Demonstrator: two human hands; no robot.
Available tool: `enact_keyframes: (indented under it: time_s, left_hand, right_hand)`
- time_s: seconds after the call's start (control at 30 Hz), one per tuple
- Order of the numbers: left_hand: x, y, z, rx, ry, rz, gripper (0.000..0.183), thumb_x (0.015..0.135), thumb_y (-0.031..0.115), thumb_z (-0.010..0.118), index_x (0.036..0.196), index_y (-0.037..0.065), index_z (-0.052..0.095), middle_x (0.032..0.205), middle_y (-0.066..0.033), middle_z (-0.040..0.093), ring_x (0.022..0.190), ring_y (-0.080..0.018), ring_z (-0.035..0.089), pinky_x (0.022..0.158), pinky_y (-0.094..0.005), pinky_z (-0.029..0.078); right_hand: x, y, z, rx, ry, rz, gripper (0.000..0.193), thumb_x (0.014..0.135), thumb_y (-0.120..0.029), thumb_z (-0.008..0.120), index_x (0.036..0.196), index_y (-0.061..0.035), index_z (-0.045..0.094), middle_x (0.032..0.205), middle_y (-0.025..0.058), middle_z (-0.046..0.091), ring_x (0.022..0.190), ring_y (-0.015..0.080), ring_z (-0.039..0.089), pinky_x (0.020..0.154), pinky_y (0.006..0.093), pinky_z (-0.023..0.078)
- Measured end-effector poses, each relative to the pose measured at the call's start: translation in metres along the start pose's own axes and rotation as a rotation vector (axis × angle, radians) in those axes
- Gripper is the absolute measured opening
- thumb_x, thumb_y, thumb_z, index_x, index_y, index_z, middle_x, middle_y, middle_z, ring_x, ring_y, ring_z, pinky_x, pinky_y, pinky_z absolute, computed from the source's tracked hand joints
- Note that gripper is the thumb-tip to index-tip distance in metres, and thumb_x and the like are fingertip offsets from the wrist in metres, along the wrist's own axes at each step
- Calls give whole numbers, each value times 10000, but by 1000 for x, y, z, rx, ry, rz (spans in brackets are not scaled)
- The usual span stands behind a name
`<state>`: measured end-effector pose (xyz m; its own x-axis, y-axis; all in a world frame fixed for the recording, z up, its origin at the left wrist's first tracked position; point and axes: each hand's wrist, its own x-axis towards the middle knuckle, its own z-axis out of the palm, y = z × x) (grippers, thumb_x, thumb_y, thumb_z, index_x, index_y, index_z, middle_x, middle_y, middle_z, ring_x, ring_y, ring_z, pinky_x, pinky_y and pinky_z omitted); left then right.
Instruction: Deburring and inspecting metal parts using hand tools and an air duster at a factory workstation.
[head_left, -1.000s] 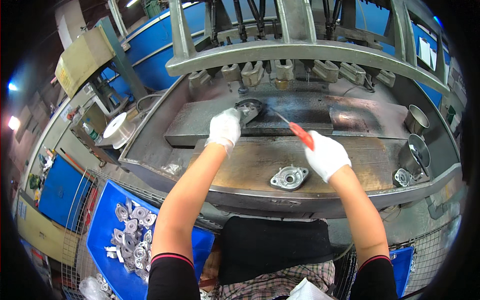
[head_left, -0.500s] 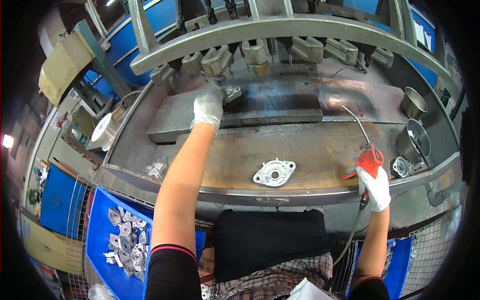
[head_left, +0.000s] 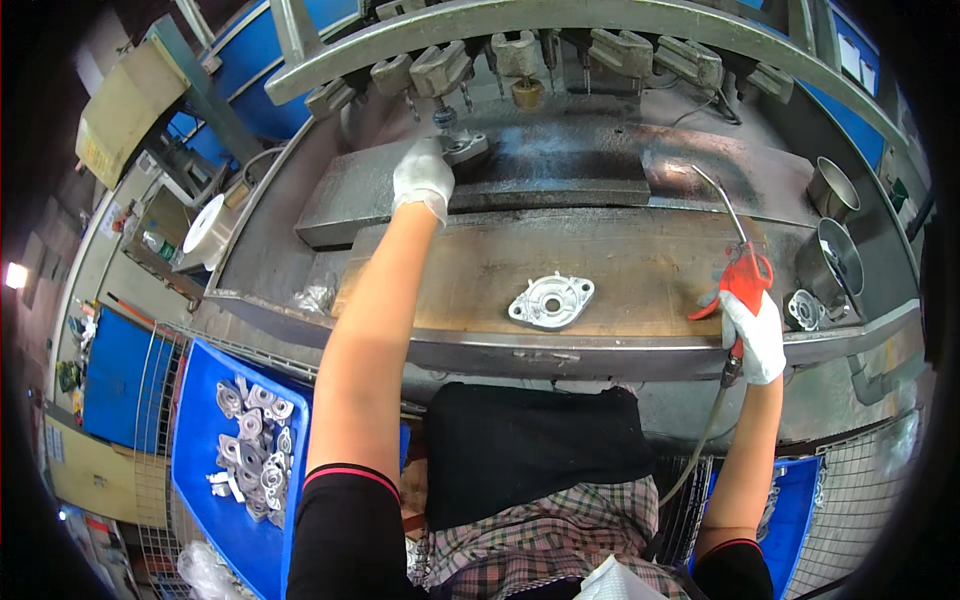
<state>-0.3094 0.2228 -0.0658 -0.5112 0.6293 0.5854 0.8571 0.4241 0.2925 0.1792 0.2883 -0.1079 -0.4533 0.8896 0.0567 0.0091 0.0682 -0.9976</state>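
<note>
My left hand (head_left: 422, 176), in a white glove, grips the left side of a grey metal casting (head_left: 466, 149) on the raised steel slab (head_left: 560, 170). Its fingertips are partly hidden. Just above that casting hangs a spindle tool (head_left: 445, 116). On the right, my gloved right hand (head_left: 755, 338) is wrapped round a red air blow gun (head_left: 745, 272); its bent metal nozzle points up and left, over the board. A second casting (head_left: 551, 301), silvery with a round centre hole and two ears, lies on the wooden board (head_left: 450, 285) between my hands.
A row of drill heads (head_left: 520, 55) hangs beneath a thick metal bar (head_left: 560, 14). Two metal cups (head_left: 833, 190) and another casting (head_left: 804, 310) stand at the bench's right. Blue bins (head_left: 195, 440) with castings flank my lap; a hose (head_left: 712, 430) trails from the blow gun.
My view has shifted, so the bench and both hands appear higher in the picture. The left hand stays at its casting, and the right still holds the blow gun.
</note>
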Motion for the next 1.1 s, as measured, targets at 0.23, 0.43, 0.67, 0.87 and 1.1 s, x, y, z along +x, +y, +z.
enact_keyframes:
  time_s: [0.23,0.43,0.67,0.87,1.1]
  left_hand:
    - [-100,53,-62,-659,-601,-47,646,863,407,734,1356,15,592,1360,-237,600,1285,-371,557,1097,-398,425]
    - [-153,86,-85,-263,-732,301,923,709,425,838,1429,-39,495,1418,-272,540,1322,-390,521,1130,-410,393]
    - [-147,108,-103,-216,-850,114,792,760,352,802,1426,20,529,1272,-229,657,1212,-342,618,1041,-388,462]
    - [-146,114,-72,-851,-711,-80,733,827,149,757,1462,-50,450,1177,-120,689,1117,-190,633,983,-316,482]
    - [-153,140,-27,-1383,-722,-188,708,831,114,791,1431,-43,450,1185,-105,643,1124,-149,598,1008,-311,474]
  right_hand:
    - [1,2,-2,-7,-11,-38,265,938,-167,671,1110,31,630,838,102,708,494,74,463,554,258,420]
    - [1,5,-1,10,-18,-69,331,936,-182,683,1182,34,636,863,69,712,517,52,454,519,233,362]
    - [1,5,-1,-3,-16,-77,337,937,-187,684,1199,22,646,767,13,661,515,46,436,502,235,337]
    - [1,5,-1,-12,-24,-74,333,942,-196,677,1204,8,652,697,-14,607,506,48,435,481,240,323]
    - [4,10,-2,-9,-7,-67,344,945,-202,675,1217,7,641,684,-14,582,500,56,450,462,249,324]
